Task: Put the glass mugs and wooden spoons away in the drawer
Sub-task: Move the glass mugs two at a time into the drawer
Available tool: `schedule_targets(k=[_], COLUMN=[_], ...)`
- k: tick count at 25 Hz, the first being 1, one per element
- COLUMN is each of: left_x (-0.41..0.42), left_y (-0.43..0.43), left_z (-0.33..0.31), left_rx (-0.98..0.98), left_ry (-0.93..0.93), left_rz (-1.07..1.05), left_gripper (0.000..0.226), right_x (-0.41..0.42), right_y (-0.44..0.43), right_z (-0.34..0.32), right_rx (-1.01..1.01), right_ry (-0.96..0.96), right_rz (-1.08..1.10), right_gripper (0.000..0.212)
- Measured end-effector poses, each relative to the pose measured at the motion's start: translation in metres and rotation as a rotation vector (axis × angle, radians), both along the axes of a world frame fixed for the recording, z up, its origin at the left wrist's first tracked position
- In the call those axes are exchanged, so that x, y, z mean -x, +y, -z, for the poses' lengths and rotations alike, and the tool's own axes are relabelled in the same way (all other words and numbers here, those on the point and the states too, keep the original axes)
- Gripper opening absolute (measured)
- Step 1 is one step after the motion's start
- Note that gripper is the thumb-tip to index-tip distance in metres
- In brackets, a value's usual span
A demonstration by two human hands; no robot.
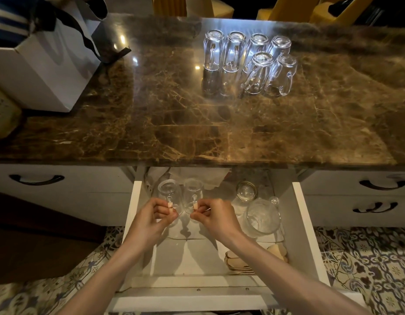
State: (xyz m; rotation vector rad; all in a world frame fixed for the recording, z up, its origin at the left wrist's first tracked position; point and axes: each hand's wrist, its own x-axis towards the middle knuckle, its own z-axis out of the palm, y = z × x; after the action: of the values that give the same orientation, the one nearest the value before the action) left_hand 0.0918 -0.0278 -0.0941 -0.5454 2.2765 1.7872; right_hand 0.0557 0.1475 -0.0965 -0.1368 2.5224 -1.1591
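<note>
An open white drawer [303, 228] sits below the brown marble counter [151, 114]. My left hand [151, 220] grips the handle of a glass mug [168, 193] standing at the drawer's back left. My right hand [214, 218] grips the handle of a second glass mug [192, 192] right beside it. Both mugs look upside down. Several more glass mugs [249, 62] stand upside down on the counter at the back right. No wooden spoons are visible.
In the drawer's right half lie a glass jar [246, 192], a glass bowl with lid [264, 218] and folded cloths [238, 261]. White boxes [42, 71] stand on the counter's left. Closed drawers with dark handles [36, 179] flank the open one.
</note>
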Motion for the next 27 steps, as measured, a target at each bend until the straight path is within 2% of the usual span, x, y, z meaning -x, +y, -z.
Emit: schedule_targets(k=[3, 15, 23, 27], left_x=[0.000, 0.017, 0.032, 0.036], left_y=[0.006, 0.006, 0.012, 0.013], left_z=[0.010, 0.028, 0.047, 0.052], left_rx=[0.086, 0.255, 0.166, 0.137], left_ry=[0.015, 0.074, 0.014, -0.014], left_rz=[-0.003, -0.096, -0.264, -0.307], left_gripper=[0.020, 0.014, 0.011, 0.009], right_x=[0.008, 0.012, 0.018, 0.020], right_y=[-0.007, -0.033, -0.044, -0.050], right_z=[0.011, 0.034, 0.039, 0.041], right_rx=[-0.030, 0.029, -0.073, -0.078], right_ry=[0.003, -0.042, 0.005, -0.049], right_rz=[-0.022, -0.009, -0.028, -0.009], right_gripper=[0.018, 0.004, 0.008, 0.003])
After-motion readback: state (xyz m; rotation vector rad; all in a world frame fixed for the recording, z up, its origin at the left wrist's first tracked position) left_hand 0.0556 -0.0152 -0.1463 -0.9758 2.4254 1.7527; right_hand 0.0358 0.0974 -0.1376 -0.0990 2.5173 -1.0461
